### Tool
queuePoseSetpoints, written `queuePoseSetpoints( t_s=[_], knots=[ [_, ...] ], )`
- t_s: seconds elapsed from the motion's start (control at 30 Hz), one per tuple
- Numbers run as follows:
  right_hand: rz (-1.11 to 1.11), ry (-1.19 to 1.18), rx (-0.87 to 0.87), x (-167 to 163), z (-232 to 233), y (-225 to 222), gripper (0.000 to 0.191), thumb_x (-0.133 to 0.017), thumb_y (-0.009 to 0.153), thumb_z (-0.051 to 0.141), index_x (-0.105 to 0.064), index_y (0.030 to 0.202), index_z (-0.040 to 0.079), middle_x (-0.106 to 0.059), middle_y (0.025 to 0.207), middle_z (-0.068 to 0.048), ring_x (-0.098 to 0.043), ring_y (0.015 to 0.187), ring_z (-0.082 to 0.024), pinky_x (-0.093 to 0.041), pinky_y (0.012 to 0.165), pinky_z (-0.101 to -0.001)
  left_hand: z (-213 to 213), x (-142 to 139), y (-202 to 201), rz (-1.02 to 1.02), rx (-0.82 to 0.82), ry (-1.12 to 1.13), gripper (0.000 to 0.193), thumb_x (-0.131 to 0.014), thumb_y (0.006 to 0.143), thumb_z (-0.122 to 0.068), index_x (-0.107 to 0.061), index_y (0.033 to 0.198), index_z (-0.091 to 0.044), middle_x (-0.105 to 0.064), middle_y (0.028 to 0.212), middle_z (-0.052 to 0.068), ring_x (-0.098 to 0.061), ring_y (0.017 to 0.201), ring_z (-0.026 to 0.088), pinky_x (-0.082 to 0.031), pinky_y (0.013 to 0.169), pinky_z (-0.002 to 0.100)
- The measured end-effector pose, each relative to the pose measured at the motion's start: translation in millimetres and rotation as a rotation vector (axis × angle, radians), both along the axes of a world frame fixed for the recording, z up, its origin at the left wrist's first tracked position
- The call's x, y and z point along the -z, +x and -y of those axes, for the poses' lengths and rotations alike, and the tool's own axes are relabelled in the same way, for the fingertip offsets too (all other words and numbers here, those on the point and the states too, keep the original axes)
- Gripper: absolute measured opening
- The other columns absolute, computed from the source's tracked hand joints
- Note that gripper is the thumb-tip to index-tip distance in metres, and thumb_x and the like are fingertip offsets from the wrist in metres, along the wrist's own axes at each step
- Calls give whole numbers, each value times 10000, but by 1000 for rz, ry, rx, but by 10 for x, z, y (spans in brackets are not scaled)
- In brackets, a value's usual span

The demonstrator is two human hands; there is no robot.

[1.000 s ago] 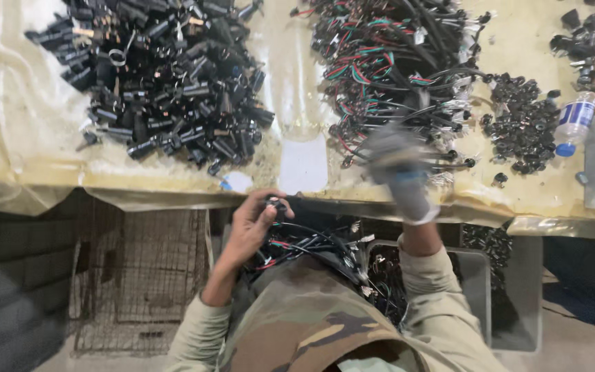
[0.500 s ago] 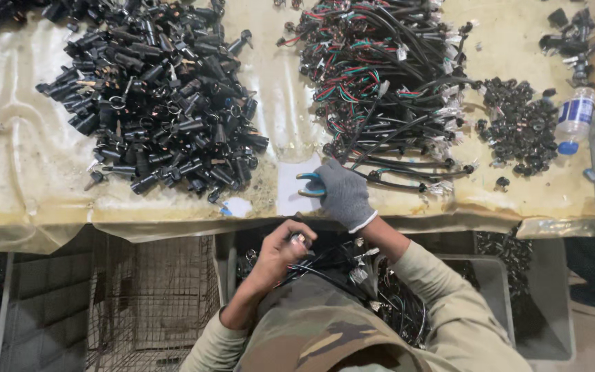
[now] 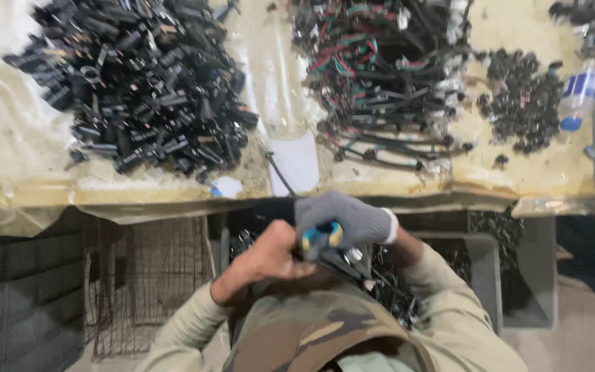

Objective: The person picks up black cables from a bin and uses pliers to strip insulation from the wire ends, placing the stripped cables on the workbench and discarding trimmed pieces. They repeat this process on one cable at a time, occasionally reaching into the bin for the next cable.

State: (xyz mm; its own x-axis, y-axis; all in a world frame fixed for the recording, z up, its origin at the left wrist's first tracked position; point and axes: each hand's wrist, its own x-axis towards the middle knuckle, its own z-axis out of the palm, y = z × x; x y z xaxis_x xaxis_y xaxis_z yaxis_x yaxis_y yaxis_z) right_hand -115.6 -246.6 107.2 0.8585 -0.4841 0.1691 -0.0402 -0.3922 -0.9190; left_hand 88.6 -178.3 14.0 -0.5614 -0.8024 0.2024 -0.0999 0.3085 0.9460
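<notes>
1. The right hand (image 3: 342, 219), in a grey knit glove, is curled shut around a small hand tool with a blue and yellow grip (image 3: 320, 237), held close to the body just below the edge of the cream plastic-covered workbench (image 3: 29, 182).
2. The bare left hand (image 3: 270, 251) is closed into a loose fist right against the tool's grip, touching the gloved hand; it seems to pinch a thin black cable (image 3: 280, 172) that rises from between the hands up over the bench edge (what sits inside the fist is hidden).
3. The tool looks light and rigid, and its rubbery grip should not slip in a glove; taking it around that coloured grip is the sound hold.
4. The cable looks thin, soft and floppy, so it is best pinched close to the end being worked, or it will bend away.
5. On the bench, well apart from the hands, lie a heap of black plastic connector parts (image 3: 146, 83), a tangle of black leads with red and green wires (image 3: 380, 76), a smaller pile of little black pieces (image 3: 525, 96) and a clear plastic bottle with a blue cap (image 3: 578, 93).
</notes>
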Motion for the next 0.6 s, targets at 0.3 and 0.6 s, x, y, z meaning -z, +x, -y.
queuePoseSetpoints(
  t_s=[0.3,0.6],
  knots=[
    [54,-103,261,-242,-254,-15,178,-783,866,137,-673,1000,98,-699,961,-77,-717,876,-254,-580,792,-345,-135,-211,-68,-35,-271,-180,249,-820,734,-134,-714,930,-23,-619,707,142,-636,604,302,-484,558,349],
    [92,112,394,24,-481,41,247,-801,865,186,-648,1004,50,-652,986,-107,-664,935,-248,-548,840,-358,-203,-179,-74,-66,-342,-10,227,-828,689,-147,-692,813,-12,-577,611,115,-539,465,240,-426,485,331]
  ],
)
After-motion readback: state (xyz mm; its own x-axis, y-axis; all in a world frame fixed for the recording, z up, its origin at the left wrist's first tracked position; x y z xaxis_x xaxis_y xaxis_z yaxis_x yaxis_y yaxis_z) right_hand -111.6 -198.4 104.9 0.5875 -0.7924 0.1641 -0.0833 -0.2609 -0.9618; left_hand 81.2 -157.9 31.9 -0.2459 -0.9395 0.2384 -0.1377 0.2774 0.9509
